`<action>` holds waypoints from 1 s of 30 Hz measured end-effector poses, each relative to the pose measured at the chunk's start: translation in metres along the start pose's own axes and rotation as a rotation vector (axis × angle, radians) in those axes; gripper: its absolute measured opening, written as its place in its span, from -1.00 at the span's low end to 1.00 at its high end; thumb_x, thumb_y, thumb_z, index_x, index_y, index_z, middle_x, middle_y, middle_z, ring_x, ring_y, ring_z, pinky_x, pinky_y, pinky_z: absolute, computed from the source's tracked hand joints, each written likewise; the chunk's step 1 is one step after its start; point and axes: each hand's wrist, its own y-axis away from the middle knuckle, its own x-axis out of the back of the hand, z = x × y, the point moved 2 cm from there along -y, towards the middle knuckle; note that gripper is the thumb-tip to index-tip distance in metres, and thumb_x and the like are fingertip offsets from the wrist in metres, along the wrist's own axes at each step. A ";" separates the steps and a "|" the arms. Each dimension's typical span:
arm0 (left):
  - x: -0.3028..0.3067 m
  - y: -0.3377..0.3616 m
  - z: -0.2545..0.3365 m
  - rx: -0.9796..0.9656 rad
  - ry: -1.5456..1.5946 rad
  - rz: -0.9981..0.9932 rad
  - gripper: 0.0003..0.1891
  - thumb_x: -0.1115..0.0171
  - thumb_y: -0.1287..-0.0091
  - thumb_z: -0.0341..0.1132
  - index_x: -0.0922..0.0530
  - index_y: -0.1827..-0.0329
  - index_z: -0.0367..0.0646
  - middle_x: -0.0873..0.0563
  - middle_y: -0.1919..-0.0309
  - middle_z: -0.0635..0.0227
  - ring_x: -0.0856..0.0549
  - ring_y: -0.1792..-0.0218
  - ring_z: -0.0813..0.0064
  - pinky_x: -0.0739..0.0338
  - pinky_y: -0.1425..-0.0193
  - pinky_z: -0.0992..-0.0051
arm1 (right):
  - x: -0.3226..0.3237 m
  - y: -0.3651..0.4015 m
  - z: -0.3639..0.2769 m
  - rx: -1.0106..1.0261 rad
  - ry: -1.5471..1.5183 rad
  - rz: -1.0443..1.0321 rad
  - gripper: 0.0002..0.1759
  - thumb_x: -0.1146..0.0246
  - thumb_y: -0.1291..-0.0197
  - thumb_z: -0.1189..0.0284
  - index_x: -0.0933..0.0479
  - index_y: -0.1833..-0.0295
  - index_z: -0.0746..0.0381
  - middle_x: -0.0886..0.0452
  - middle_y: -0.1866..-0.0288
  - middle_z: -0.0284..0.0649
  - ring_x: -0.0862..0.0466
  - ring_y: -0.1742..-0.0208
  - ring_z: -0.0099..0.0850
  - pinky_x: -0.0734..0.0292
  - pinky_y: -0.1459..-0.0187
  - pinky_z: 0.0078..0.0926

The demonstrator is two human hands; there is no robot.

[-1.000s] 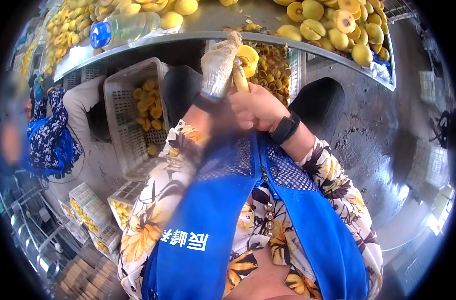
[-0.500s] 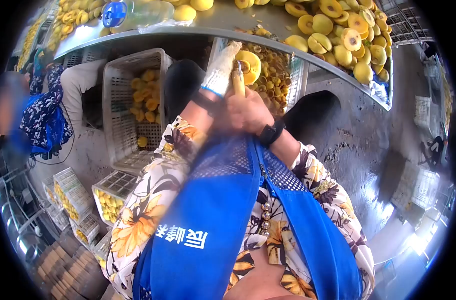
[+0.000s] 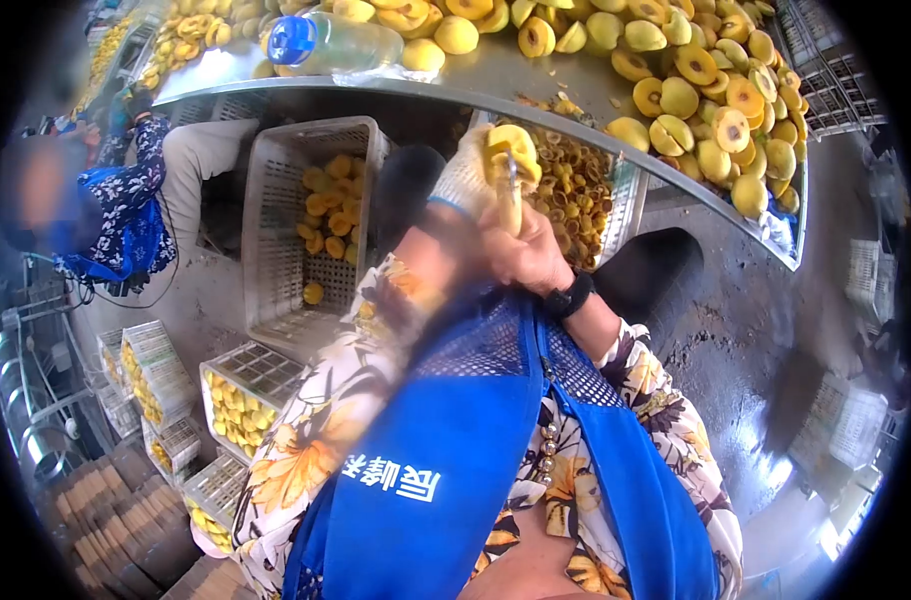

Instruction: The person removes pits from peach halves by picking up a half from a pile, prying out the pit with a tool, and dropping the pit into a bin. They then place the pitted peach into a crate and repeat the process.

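Note:
My left hand [image 3: 465, 176], in a white knitted glove, is closed round a yellow halved fruit [image 3: 512, 148] at the upper middle. My bare right hand [image 3: 527, 247], with a dark band at the wrist, grips the pale handle of a small tool [image 3: 510, 208]. The tool's metal end meets the fruit's cut face. Both hands are close together, in front of the metal table's edge. Beneath and behind them, a crate of small brownish-yellow pieces [image 3: 573, 190] stands under the table.
Halved fruits [image 3: 696, 95] and a blue-capped bottle [image 3: 351, 44] lie on the metal table [image 3: 476, 85]. A crate [image 3: 266, 215] with fruit halves stands left of my knee [image 3: 411, 185]. Further crates [image 3: 238, 405] are lower left. A co-worker [image 3: 126, 200] sits at the left.
The view has shifted, so the table and crates appear further right and lower. The fruit in my left hand now faces differently, with the tool's metal end against its cut face.

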 end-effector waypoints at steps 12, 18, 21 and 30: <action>0.114 0.103 0.178 -0.720 -1.572 1.127 -0.27 -0.18 -0.16 0.16 -0.43 -0.12 -0.39 -0.65 0.10 0.01 -0.64 0.05 0.20 -0.44 -0.10 0.33 | 0.062 0.005 0.021 -0.180 0.876 0.258 -0.74 -0.22 -0.03 0.35 -0.50 0.24 0.32 -0.56 0.55 -0.18 -0.58 0.52 -0.41 -0.49 0.41 -0.46; 0.039 0.040 0.220 -1.166 -1.795 1.020 -0.38 -0.30 -0.03 0.07 -0.46 -0.03 -0.24 -0.54 0.05 -0.09 -0.44 -0.10 -0.04 -0.40 -0.14 0.15 | 0.073 -0.003 0.028 -0.201 0.919 0.300 -0.74 -0.23 -0.03 0.34 -0.50 0.25 0.32 -0.57 0.53 -0.17 -0.58 0.52 -0.40 -0.49 0.39 -0.44; 0.027 0.011 0.231 -1.318 -1.846 0.994 -0.48 -0.35 -0.01 0.00 -0.50 0.09 -0.20 -0.60 0.18 -0.01 -0.54 0.04 -0.01 -0.46 0.01 0.14 | 0.077 0.004 0.025 -0.077 0.989 0.389 -0.74 -0.23 -0.03 0.34 -0.51 0.25 0.31 -0.57 0.53 -0.17 -0.58 0.52 -0.40 -0.49 0.39 -0.44; 0.017 -0.004 0.260 -1.110 -1.881 0.791 -0.61 -0.38 0.03 -0.08 -0.58 0.21 -0.10 -0.65 0.26 0.12 -0.60 0.13 0.10 -0.48 0.06 0.25 | 0.084 0.014 0.028 -0.188 0.910 0.387 -0.77 -0.22 -0.04 0.35 -0.50 0.31 0.32 -0.55 0.57 -0.24 -0.52 0.66 -0.48 -0.43 0.55 -0.53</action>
